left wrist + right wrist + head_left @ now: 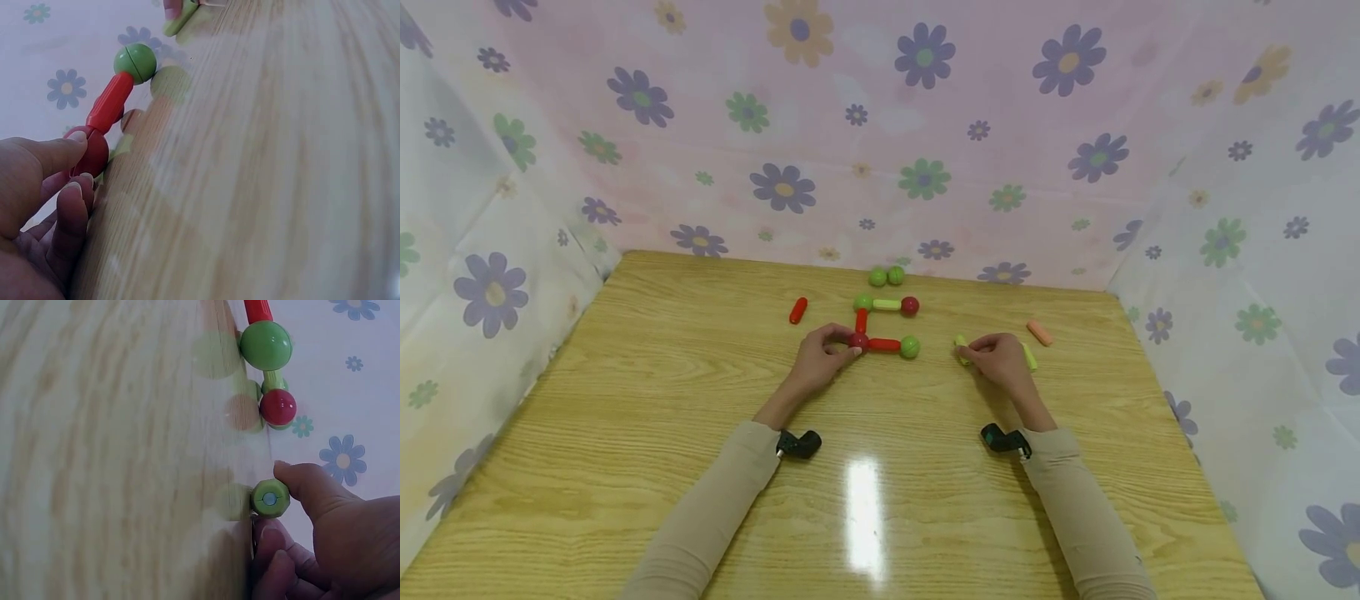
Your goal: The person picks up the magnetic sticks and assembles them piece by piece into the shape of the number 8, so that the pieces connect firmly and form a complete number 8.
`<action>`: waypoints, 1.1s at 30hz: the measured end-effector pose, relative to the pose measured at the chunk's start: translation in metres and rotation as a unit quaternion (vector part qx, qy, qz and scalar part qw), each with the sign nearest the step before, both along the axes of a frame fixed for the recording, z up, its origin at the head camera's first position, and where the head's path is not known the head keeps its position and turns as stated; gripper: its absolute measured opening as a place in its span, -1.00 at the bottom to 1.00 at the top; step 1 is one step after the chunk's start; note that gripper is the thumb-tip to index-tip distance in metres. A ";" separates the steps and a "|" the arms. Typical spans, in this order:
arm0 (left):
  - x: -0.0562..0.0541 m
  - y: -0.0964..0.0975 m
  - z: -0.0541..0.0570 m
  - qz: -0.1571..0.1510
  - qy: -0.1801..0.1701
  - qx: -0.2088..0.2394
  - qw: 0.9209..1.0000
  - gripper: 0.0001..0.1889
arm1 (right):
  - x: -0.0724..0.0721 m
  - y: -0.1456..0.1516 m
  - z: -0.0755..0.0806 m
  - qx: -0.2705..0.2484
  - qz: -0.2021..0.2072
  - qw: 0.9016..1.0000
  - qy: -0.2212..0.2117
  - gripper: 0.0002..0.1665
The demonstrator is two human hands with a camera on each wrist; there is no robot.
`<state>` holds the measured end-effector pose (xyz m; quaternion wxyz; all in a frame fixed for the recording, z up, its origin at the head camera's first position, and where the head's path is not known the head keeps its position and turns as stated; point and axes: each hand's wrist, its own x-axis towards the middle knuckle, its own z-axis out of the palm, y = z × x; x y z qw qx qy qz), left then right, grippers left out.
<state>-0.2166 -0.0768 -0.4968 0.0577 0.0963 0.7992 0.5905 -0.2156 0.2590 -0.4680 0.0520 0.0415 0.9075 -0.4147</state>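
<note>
My left hand [820, 360] pinches a dark red ball [859, 342] between thumb and fingers, at the corner of a C-shaped chain of balls and rods. From that ball one red rod [884, 345] runs right to a green ball [910, 347]. Another red rod [861, 322] leads back to a second green ball [862, 302], then a light green rod [887, 305] reaches a dark red ball [910, 306]. Right of the chain, my right hand [1003, 365] pinches a yellow-green rod [960, 348]; its faceted end [257, 499] shows a silvery disc in the right wrist view.
Two green balls [878, 277] sit behind the chain. A loose red rod [798, 310] lies to its left. Beyond my right hand are an orange rod [1040, 332] and another yellow-green rod [1030, 358], partly hidden. Flowered cloth [835, 150] surrounds the wooden table [587, 400].
</note>
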 end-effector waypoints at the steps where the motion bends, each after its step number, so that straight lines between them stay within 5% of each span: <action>1: 0.000 0.000 0.000 0.000 0.001 0.001 1.000 -0.71 | 0.000 0.000 0.000 0.008 0.002 1.000 0.005 -0.58; 9: 0.000 0.000 0.001 0.002 0.005 0.000 1.000 -0.72 | -0.004 -0.003 -0.002 0.018 0.014 1.000 0.021 -0.66; 21: 0.000 -0.001 -0.001 0.002 0.005 -0.001 1.000 -0.72 | -0.010 -0.013 0.001 -0.058 0.034 0.997 -0.030 -0.55; 33: 0.000 -0.001 0.002 0.001 0.004 0.004 1.000 -0.72 | -0.016 -0.031 0.002 -0.183 0.090 0.975 -0.094 -0.51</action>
